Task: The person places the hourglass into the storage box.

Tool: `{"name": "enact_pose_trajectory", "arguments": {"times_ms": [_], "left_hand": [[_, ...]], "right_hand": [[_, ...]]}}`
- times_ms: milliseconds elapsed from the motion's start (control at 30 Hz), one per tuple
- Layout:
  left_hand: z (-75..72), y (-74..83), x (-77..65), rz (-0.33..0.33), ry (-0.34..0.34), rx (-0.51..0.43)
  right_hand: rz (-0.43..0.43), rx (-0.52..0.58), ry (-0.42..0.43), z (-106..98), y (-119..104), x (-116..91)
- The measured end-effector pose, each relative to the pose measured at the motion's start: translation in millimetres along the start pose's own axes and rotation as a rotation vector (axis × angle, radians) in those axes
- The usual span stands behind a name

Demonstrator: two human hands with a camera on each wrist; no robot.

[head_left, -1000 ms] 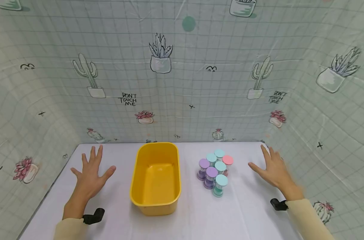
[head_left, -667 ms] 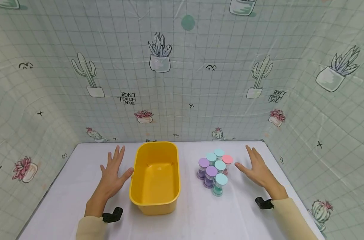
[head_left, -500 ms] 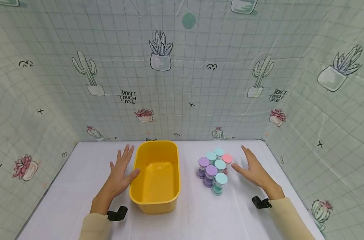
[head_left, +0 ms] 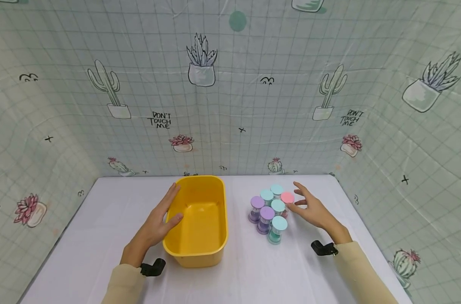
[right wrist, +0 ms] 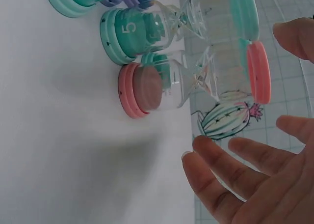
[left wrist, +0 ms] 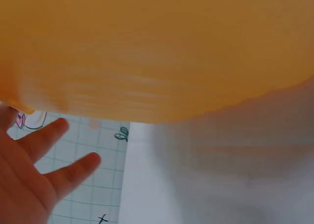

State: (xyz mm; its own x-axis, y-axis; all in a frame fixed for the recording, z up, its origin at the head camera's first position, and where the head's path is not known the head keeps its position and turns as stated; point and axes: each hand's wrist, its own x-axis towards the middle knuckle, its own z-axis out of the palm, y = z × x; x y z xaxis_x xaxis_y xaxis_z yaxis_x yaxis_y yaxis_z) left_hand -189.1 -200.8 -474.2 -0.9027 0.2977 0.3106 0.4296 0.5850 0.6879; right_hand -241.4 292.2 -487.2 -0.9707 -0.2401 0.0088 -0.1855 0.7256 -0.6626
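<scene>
My left hand (head_left: 154, 226) is at the left rim of a yellow plastic bin (head_left: 200, 260), its thumb over the inside and its other fingers straight along the outer side. In the left wrist view, two fingers (left wrist: 76, 175) are spread below the bin's wall (left wrist: 147, 62). My right hand (head_left: 317, 215) is beside a pink-capped sand timer (head_left: 287, 197), fingers slightly bent and apart. The right wrist view shows a gap between the fingers and this upright pink sand timer (right wrist: 152, 89). Clustered to its left stand mint sand timers (head_left: 279, 223) and two purple ones (head_left: 257, 202).
A white cloth covers the table (head_left: 245, 274). Behind it and at both sides hangs a grid-patterned curtain (head_left: 241, 97) with cactus drawings. A black wrist camera (head_left: 153, 267) sits below my left hand, another black camera (head_left: 323, 248) below my right.
My left hand has moved right to the bin's left rim. My right hand has moved left toward the pink sand timer, its fingers bending a little. The bin and timers stay in place.
</scene>
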Motion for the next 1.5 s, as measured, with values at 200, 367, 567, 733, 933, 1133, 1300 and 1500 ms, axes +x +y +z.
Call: {"name": "enact_pose_trajectory", "arguments": {"times_ms": [200, 367, 567, 733, 933, 1133, 1300, 1500], "left_hand": [[-2.1, -1.3, 1.0, -0.036, -0.096, -0.044], [-2.2, -2.0, 1.8, -0.042, -0.112, -0.059], [-0.8, -5.6, 1.7, -0.036, -0.086, -0.102], [-0.4, -6.5, -0.1, -0.045, -0.083, -0.117], [0.2, -7.4, -0.1, -0.045, -0.09, -0.134], [1.0, -8.3, 0.3, -0.03, -0.087, -0.131], [1.7, -10.2, 0.8, -0.015, -0.083, -0.13], [1.8, -10.3, 0.5, -0.008, -0.083, -0.134]], "right_hand": [[-0.012, 0.014, -0.016, 1, -3, 2], [-0.027, 0.026, -0.023, 3, -4, 2], [-0.064, 0.045, -0.058, 2, -9, 6], [-0.075, 0.118, -0.109, 0, -13, 10], [-0.064, 0.18, -0.132, -1, -14, 15], [-0.029, 0.229, -0.149, -5, -13, 18], [-0.002, 0.214, -0.166, -12, -12, 21], [-0.026, 0.154, -0.155, -30, -20, 23]]}}
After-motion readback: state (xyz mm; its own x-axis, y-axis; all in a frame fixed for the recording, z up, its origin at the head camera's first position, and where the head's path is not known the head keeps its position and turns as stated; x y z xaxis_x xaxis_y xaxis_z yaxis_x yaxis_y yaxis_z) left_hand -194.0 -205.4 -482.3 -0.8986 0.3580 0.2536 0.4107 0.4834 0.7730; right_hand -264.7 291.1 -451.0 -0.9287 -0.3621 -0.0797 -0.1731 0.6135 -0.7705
